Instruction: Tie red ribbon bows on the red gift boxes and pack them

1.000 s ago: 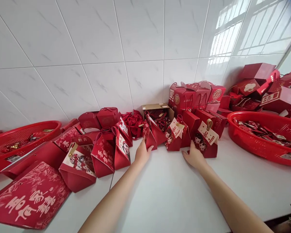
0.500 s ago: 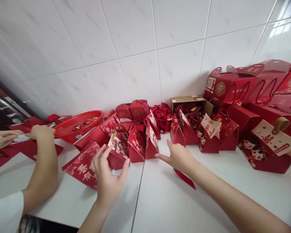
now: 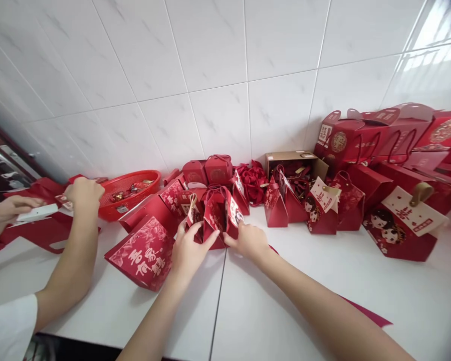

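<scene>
Three small red gift boxes stand side by side between my hands in the middle of the table. Fingers of my left hand [image 3: 191,245] wrap round the leftmost gift box [image 3: 195,210], and its thumb lies across the front of the middle gift box [image 3: 214,215]. My right hand [image 3: 251,241] grips the rightmost gift box [image 3: 233,211] low on its outer side. The fingers partly hide the lower fronts of the boxes. Left of my left hand leans a larger red box [image 3: 145,255] with pale Chinese characters.
Behind stand more red boxes [image 3: 218,169], red ribbon rosettes [image 3: 251,180] and an open carton [image 3: 293,156]. Further right are more gift boxes [image 3: 276,208] and stacked large red boxes [image 3: 361,135]. At left, a co-worker's hands [image 3: 83,191] handle red packaging beside a red basket [image 3: 135,176].
Both hands have moved inward and taken hold of the gift boxes, which now stand closer together. The co-worker's right hand has shifted slightly right and up.
</scene>
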A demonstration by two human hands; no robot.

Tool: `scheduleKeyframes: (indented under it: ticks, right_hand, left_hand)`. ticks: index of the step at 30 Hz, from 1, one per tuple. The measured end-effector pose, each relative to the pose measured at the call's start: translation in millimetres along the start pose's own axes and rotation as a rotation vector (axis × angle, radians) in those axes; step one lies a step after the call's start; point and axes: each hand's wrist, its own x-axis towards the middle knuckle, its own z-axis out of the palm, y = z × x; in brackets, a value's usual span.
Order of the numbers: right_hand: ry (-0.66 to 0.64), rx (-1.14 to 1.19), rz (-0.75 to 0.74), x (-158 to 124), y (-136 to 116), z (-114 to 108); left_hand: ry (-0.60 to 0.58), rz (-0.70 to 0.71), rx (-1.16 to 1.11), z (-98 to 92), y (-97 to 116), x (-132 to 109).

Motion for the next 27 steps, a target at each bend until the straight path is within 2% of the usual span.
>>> scheduleKeyframes:
  ticks: [4, 7, 11, 14, 17, 21, 24, 27]
  right_hand:
    - [0.008, 0.003, 0.018, -27.3, 3.3, -9.2]
    - [0.012, 0.011, 0.087, -67.3, 21.3, -24.7]
    - [0.008, 0.036, 0.300, -130.7, 69.7, -51.2]
    - [0.044, 0.095, 0.439, -159.9, 118.1, -67.1]
    - [0.147, 0.136, 0.520, -157.3, 164.1, -76.9]
    - [0.266, 0.234, 0.482, -119.5, 204.7, -87.0]
    - [0.280, 0.257, 0.457, -98.5, 219.0, -92.2]
    - [0.337, 0.247, 0.462, -104.4, 224.7, -88.0]
  left_hand:
    - [-0.002, 0.098, 0.009, -3.8, 17.0, -17.5]
    - [0.063, 0.303, -0.019, -4.1, 34.4, -44.1]
    - [0.092, 0.546, -0.116, 11.4, 78.0, -81.2]
    - [-0.006, 0.638, -0.218, 32.5, 121.9, -97.0]
    - [-0.138, 0.649, -0.274, 58.3, 160.4, -96.2]
    - [-0.246, 0.608, -0.311, 92.8, 190.1, -76.4]
    - [-0.268, 0.600, -0.331, 105.3, 193.1, -65.7]
    - [-0.278, 0.712, -0.379, 96.1, 177.8, -62.6]
